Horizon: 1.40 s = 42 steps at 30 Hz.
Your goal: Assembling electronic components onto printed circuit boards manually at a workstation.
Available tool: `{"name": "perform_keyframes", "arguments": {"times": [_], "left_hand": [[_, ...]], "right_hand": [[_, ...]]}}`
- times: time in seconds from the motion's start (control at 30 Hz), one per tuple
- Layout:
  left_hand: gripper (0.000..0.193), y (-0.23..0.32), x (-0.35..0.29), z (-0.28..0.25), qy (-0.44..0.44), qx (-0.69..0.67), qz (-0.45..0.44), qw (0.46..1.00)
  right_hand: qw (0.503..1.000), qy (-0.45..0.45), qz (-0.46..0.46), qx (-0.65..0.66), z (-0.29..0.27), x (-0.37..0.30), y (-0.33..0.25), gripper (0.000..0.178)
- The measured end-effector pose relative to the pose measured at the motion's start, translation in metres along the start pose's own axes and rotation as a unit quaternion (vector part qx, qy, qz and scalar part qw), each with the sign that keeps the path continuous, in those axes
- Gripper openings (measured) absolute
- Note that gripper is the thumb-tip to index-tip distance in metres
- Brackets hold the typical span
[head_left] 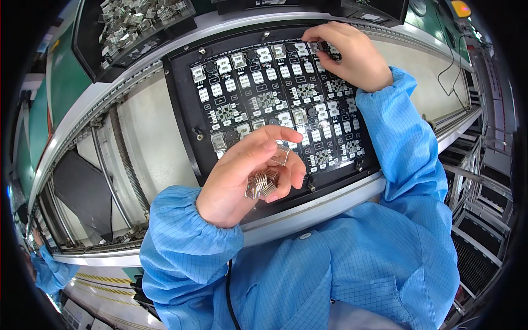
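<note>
My left hand [236, 176] is cupped above the near half of a circuit board panel [269, 91]. Several small parts with rows of metal pins [263, 183] lie in its palm, with its fingers curled round them. Between thumb and fingers it grips one clear, box-shaped part [281, 155]. At the panel's far right corner my right hand [355, 58] is bent down, thumb and forefinger closing round a small dark part [324, 47] at the board; whether they grip it is unclear. Rows of white and black components cover the panel, which sits in a black frame [183, 124].
A black bin [82, 47] heaped with metal-pinned parts [140, 22] stands at the far left. Conveyor rails [124, 82] run past the frame. A dark sheet [82, 192] lies at the left. Metal racks [484, 220] stand at the right; another person's blue sleeve [52, 269] shows far left.
</note>
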<state>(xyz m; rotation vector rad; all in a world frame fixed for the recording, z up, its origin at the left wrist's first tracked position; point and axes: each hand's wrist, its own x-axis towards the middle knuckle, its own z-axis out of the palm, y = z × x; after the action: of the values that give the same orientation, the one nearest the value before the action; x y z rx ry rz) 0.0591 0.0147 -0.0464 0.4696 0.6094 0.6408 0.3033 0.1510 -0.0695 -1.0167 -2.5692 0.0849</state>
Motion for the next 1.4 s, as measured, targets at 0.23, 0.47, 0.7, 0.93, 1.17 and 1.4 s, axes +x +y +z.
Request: {"name": "perform_keyframes", "arguments": {"times": [0.23,0.47,0.7,0.93,1.17,1.4], "left_hand": [[0.035,0.001,0.002,0.0,0.0,-0.003,-0.001,1.0],[0.034,0.001,0.001,0.003,0.005,0.01,0.003,1.0],[0.034,0.0,0.004,0.002,-0.003,0.009,0.002,1.0],[0.035,0.0,0.005,0.002,-0.007,0.012,0.004,1.0],[0.035,0.0,0.008,0.004,0.0,0.012,0.004,1.0],[0.035,-0.001,0.01,0.006,0.009,0.016,0.004,1.0]], "right_hand": [[1.0,0.007,-0.012,-0.007,0.002,0.004,-0.003,0.034],[0.999,0.021,-0.047,-0.002,0.003,0.003,-0.011,0.037],[1.0,0.001,-0.009,-0.004,0.002,0.0,-0.013,0.04],[1.0,0.008,0.024,0.009,0.006,0.002,-0.018,0.039],[0.998,0.044,0.013,0.051,0.014,-0.003,-0.007,0.034],[0.997,0.051,-0.039,-0.04,0.003,0.002,-0.008,0.033]]}}
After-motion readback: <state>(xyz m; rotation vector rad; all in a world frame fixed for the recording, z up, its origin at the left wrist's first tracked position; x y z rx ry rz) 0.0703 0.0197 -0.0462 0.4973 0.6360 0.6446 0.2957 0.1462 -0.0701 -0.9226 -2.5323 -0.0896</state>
